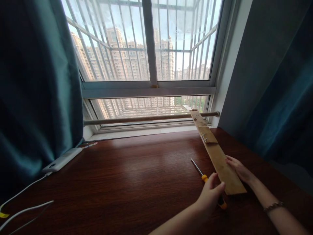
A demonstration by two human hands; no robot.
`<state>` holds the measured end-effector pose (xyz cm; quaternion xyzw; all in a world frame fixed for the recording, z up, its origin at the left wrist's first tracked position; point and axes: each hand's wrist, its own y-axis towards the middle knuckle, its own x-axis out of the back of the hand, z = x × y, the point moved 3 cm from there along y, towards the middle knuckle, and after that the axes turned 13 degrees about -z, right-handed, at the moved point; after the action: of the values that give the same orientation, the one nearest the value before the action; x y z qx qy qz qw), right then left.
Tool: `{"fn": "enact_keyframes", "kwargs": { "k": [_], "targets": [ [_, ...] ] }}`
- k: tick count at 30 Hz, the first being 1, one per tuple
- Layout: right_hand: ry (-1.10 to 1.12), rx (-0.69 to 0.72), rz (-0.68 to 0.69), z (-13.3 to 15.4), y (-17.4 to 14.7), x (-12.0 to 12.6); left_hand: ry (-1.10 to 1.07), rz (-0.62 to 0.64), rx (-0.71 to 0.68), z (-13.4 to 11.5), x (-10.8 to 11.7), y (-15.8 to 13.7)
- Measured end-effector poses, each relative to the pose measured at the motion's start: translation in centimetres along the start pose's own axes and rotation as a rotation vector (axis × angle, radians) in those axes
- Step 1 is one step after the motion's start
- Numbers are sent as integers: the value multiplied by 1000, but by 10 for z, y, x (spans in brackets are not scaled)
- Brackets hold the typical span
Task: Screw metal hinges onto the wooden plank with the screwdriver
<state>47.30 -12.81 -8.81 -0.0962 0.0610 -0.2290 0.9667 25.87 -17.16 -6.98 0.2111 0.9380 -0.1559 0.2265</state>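
Observation:
A long, narrow tan board (221, 163) slants away from me across the right side of the table. A shorter tan piece (210, 136) lies on its far half, with several small screws (203, 138) at that piece's left side. My right hand (238, 168) is at the board's right edge, fingers stretched out and fingertips against it. My left hand (207, 195) is by the board's near left edge, thumb and forefinger apart. A screwdriver (204, 178) with a yellow and dark handle passes beneath the left hand, which hides part of the handle.
The dark red-brown table (137, 176) reaches to a barred window. A horizontal rail (146, 118) crosses before the glass, behind the board's far end. At left are a white power bank (63, 160), white cables (26, 209) and a dark teal curtain (41, 81).

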Motion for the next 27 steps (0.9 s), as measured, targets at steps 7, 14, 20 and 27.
{"fn": "enact_keyframes", "kwargs": {
  "k": [7,14,20,27],
  "targets": [
    [-451,699,-415,0,-73,-50,549,-155,-440,-41,124,-80],
    [-1237,913,-397,-54,-111,-117,512,-524,-362,-72,200,-68],
    [-1548,896,-571,-57,-100,-113,393,-516,-392,-71,210,-51],
    [-1069,1027,-515,-33,-112,-178,244,-432,-363,-69,218,-51]
  ]
}}
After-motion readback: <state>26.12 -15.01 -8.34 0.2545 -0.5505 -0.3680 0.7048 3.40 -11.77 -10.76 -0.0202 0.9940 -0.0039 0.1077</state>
